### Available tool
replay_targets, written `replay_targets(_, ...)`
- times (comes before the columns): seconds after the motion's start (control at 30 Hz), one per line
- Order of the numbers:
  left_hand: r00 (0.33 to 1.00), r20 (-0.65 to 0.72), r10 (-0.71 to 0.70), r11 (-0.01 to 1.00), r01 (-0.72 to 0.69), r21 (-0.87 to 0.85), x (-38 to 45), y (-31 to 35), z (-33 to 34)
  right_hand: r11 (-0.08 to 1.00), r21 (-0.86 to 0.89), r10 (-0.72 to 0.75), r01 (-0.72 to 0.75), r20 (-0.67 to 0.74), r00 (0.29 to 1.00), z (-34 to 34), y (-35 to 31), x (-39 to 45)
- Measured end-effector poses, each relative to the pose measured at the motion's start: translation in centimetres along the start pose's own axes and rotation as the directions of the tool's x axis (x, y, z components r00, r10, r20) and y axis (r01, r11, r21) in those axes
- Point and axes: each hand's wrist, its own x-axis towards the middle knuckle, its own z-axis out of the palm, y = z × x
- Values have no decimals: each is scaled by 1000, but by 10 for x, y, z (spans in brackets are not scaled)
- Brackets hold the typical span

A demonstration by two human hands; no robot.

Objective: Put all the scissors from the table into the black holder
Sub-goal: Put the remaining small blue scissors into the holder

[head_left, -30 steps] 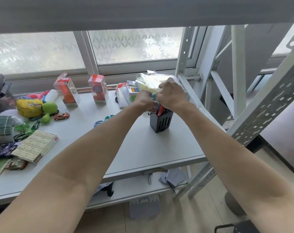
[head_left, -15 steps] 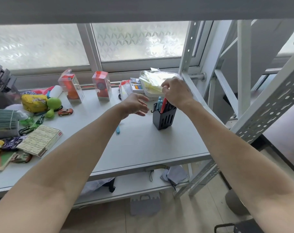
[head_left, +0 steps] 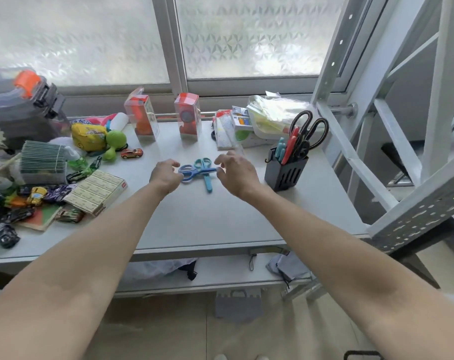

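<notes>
Where they worked at the black holder [head_left: 285, 174], both hands (fingers loose) now flank two blue scissors [head_left: 198, 171].

Daylit workroom by a frosted window

A pale grey metal table [head_left: 220, 224] stands under patterned frosted-glass windows [head_left: 252, 37]; white perforated steel shelving uprights [head_left: 413, 214] rise at its right edge, above a beige tiled floor [head_left: 168, 333].

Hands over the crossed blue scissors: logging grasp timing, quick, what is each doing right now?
Left hand: open, fingers loosely curled beside the blue plastic scissors, holding nothing.
Right hand: open, holding nothing.
</notes>
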Motion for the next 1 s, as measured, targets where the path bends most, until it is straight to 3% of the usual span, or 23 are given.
replay_targets(0.13, 998, 11, 64, 986, -65, 151, 10, -4, 10, 993, -101, -51, 60, 93, 994, 32, -15, 17)
replay_targets(0.37, 988, 107, 109, 963, -132, 234, 28, -9, 18, 971, -183, -116, 155, 209, 971, 58, -33, 49)
replay_targets(0.47, 989, 118, 94, 977, -114, 181, 28, -13, 18, 959, -226, -107, 170, 269, 957, 65, -34, 49)
replay_targets(0.7, 986, 149, 78, 993, -63, -100, 25, -9, 17, 962, -227, -105, 154, 213, 971, 66, -29, 29)
replay_targets(0.83, 973, 151, 173, 984, -176, 6, 30, 6, 27, 958, -199, -168, 207, 198, 966, 61, -15, 10)
replay_targets(1.0, 907, 298, 297, 884, -379, 272, 39, 17, 39, 955, -213, -160, 205, 209, 965, 52, 5, -8)
